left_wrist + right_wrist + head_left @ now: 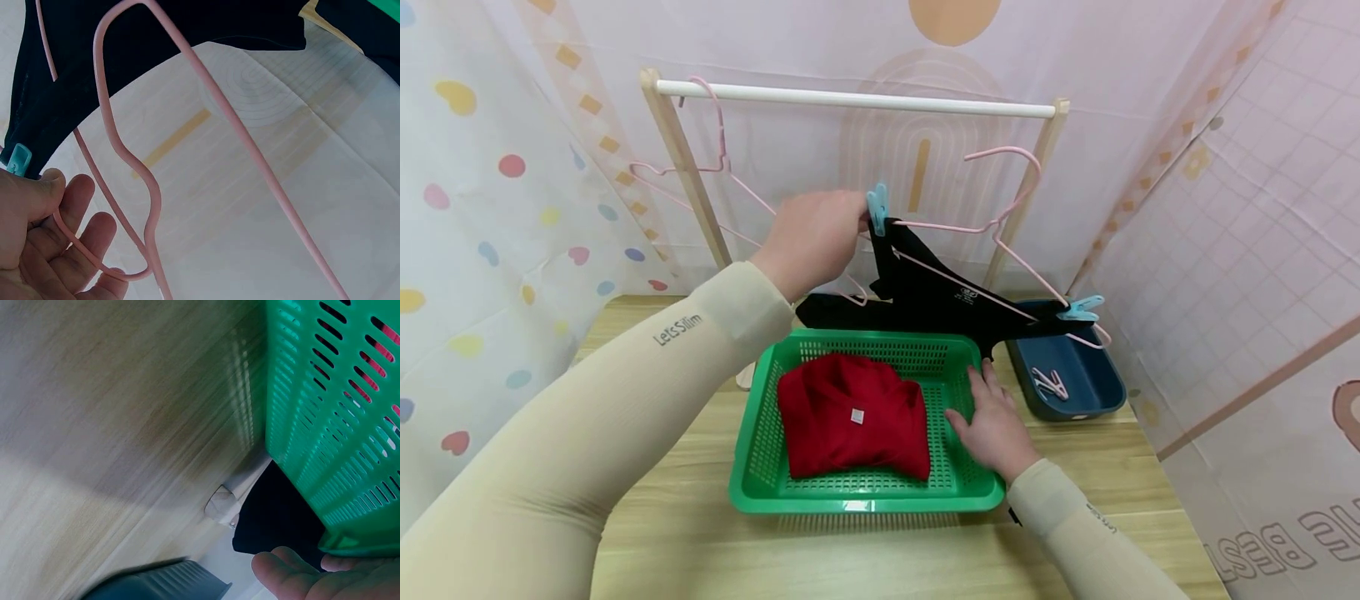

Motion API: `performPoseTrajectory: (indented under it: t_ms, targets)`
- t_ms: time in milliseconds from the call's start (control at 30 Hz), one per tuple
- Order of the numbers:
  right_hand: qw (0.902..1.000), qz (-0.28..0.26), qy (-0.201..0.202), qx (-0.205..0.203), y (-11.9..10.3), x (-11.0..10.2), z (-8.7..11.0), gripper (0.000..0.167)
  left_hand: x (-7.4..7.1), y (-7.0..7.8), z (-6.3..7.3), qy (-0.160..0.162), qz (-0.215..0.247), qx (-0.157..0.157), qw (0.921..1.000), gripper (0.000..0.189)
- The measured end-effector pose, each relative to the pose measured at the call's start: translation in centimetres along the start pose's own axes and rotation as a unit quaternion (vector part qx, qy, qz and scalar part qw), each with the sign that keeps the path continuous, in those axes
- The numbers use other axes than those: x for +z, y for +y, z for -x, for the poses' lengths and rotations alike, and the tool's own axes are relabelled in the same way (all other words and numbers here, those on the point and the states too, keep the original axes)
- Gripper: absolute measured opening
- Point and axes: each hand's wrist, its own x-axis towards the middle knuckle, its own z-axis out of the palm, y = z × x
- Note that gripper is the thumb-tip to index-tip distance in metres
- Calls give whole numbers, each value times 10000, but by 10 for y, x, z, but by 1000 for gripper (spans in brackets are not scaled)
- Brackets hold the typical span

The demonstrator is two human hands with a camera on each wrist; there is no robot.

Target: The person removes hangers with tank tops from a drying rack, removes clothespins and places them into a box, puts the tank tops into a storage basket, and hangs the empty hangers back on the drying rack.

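Observation:
My left hand (816,237) grips a pink wire hanger (1011,150) at its left end, thumb and fingers round the wire in the left wrist view. A black garment (928,287) hangs from that hanger, held by a light blue clothespin (877,208) at the left and a second blue clothespin (1081,309) at the right. The hanger tilts down to the right. My right hand (996,425) lies at the right rim of a green plastic basket (865,505), fingers extended. In the basket lies a folded red garment (850,417) with a white tag.
Behind stands a wooden rack with a white bar (850,97), where another pink hanger (724,133) hangs at the left. A dark blue bin (1090,375) with pink clothespins (1050,383) stands right of the basket, under the hanger's right end. Printed curtains enclose the wooden table (662,517).

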Motion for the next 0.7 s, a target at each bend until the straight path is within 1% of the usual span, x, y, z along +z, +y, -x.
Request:
performPoseTrajectory:
  t_ms: [300, 433, 567, 700]
  targets:
    - [10000, -17, -17, 7, 2, -2, 0, 85, 4, 3, 14, 12, -28, 238, 9997, 17]
    - [10000, 4, -13, 8, 2, -3, 0, 85, 6, 5, 17, 15, -79, 303, 9995, 15]
    - [10000, -2, -4, 3, 1, -3, 1, 85, 8, 7, 21, 69, -127, 361, 9992, 15]
    - [10000, -5, 20, -29, 0, -3, 2, 84, 11, 9, 27, 139, -65, 427, 9990, 13]
